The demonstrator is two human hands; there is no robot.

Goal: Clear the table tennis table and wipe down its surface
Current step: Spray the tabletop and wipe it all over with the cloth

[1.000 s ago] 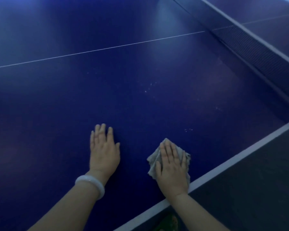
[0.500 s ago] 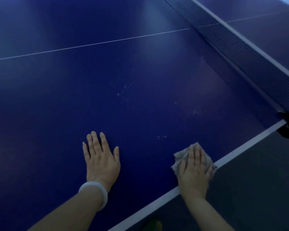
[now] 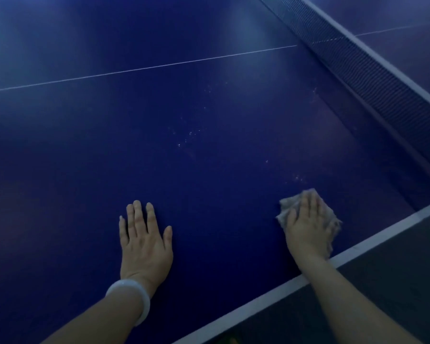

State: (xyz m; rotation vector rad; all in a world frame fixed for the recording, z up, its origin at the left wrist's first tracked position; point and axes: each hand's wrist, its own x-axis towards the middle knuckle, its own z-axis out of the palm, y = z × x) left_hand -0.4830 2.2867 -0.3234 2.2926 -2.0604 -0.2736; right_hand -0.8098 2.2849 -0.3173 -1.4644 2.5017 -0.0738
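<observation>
Fingers of right hand (image 3: 308,227) lie straight, pressing crumpled grey cloth (image 3: 287,207) flat on dark blue table-tennis desk (image 3: 159,120) nr white edge line, prob. for wiping pressure. Left hand (image 3: 144,242) splayed flat w/ nothing held, bracing the lean.

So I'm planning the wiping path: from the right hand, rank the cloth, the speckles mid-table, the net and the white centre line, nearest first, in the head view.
From the right hand:
1. Cloth, under the hand.
2. Speckles, ahead to its left.
3. Net and white centre line: too close to call.
</observation>
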